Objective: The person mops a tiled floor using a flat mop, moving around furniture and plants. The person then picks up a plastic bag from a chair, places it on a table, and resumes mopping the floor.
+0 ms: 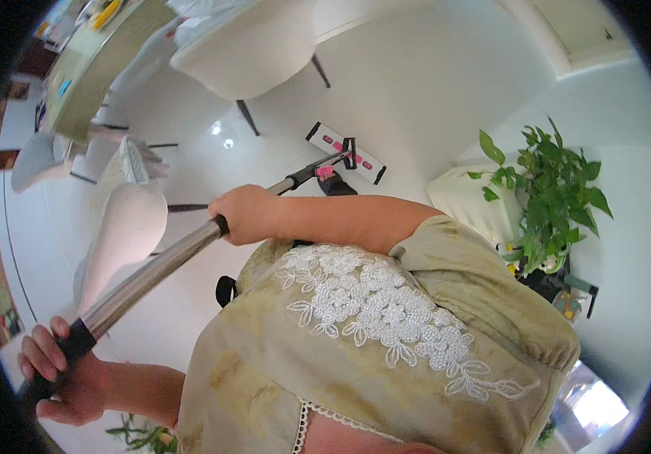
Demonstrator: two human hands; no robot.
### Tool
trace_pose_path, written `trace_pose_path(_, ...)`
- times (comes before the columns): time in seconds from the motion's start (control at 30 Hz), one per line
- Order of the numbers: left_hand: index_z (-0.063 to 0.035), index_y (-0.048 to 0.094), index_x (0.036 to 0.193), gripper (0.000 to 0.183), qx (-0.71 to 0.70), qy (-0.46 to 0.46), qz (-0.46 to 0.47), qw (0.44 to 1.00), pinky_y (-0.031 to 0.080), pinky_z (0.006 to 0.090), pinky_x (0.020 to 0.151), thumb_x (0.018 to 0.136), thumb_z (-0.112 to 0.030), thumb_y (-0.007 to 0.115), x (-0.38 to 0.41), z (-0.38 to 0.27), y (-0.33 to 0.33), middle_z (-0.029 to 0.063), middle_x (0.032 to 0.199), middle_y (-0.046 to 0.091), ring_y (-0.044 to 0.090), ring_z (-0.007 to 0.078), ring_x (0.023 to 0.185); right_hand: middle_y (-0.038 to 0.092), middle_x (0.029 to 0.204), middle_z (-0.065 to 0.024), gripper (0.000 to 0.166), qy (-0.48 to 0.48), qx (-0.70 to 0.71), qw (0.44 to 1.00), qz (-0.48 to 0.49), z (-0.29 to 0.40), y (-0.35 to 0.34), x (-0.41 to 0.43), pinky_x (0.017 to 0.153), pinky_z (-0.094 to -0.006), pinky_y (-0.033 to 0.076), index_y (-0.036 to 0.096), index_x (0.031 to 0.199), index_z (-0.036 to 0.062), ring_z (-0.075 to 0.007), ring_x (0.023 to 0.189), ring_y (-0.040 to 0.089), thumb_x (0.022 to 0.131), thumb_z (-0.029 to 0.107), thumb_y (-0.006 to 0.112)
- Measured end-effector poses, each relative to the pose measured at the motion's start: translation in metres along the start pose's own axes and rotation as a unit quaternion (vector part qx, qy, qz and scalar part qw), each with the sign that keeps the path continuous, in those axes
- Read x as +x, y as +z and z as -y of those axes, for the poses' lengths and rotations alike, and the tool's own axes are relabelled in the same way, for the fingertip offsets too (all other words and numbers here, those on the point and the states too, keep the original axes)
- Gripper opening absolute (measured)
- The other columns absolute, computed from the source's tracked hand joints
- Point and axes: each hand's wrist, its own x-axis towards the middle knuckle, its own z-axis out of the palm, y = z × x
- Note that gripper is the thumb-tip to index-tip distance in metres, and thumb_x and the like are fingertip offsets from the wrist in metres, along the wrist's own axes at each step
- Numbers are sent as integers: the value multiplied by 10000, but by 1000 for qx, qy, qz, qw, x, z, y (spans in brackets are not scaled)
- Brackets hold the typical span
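A flat mop's metal pole (158, 271) runs slantwise across the view, from lower left to the upper middle. My left hand (67, 371) is wrapped around the black grip (79, 339) at its upper end. Farther down, my right hand (249, 214) grasps the pole, with the right forearm crossing in front of my body. The white mop head (331, 142), with pink parts and black ends, lies on the pale glossy floor (405, 96). Just beside it shows a dark shoe or foot (335, 184), partly hidden by my forearm.
A white chair (246, 48) with dark legs stands ahead, and another pale chair (127, 227) is at left. A table (95, 62) bears items at upper left. To the right, a leafy green plant (558, 187) stands near a pale covered object (467, 193) by the wall.
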Motion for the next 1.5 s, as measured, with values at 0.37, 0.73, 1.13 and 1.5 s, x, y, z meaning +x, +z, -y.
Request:
trace_pose_path(0.37,-181,422,648,312,136,85,-65,985,405,239,484,710,-326,691,-39,-38,-45,-57,504,489,498,70,436,572,731,-116,175,-178,27,976,124,46,82,92,624,-417,432,546,743,85,-320,732,559,652,200,641)
trace_pose_path(0.73,-196,432,642,329,178,81,14,981,413,279,515,691,-414,674,0,-32,-75,-59,502,484,490,91,435,558,750,-108,183,-245,65,959,128,56,99,196,622,-409,427,535,760,95,-315,746,554,629,145,652)
trace_pose_path(1.13,-146,515,683,293,235,123,-80,961,476,412,548,709,-373,699,25,-4,-122,-44,563,525,554,88,494,547,789,-114,168,-249,60,966,23,-16,142,353,676,-411,426,525,737,85,-328,802,532,627,111,649)
trace_pose_path(1.5,-203,435,486,360,177,130,-160,962,386,253,393,732,-431,565,60,-21,-282,-88,385,438,447,53,329,560,788,-106,144,-255,7,965,53,3,179,495,716,-418,425,534,682,90,-313,834,540,608,123,653)
